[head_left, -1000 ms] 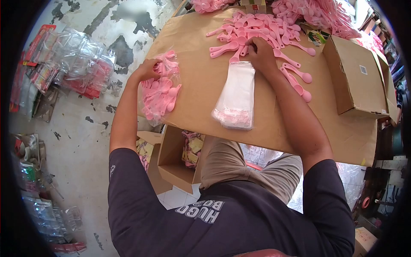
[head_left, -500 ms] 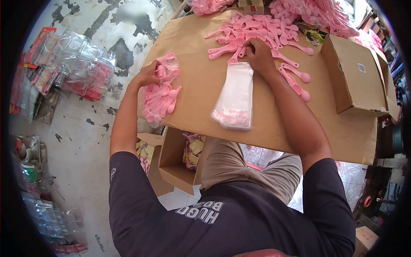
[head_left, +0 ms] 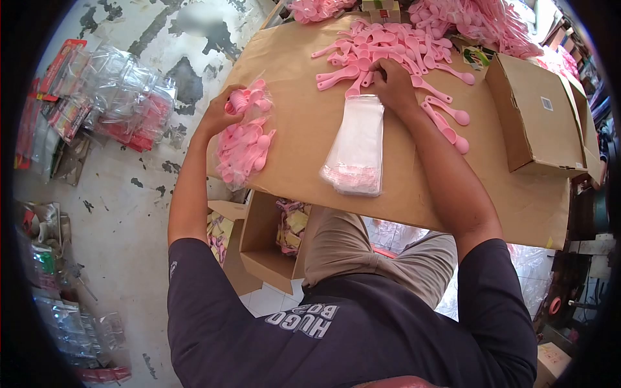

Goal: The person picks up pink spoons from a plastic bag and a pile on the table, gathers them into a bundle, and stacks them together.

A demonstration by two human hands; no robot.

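Left hand [head_left: 220, 114] gripping stacked pink spoons [head_left: 240, 101], right hand [head_left: 393, 83], fingers bent by smooth spoon heap [head_left: 388, 40], hold unclear, flat glossy plastic bags [head_left: 356, 139]

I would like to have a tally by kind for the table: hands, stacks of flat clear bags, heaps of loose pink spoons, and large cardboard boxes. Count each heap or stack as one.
Hands: 2 (left hand, right hand)
Stack of flat clear bags: 1
Heap of loose pink spoons: 1, strays not counted
Large cardboard box: 1
Total: 5
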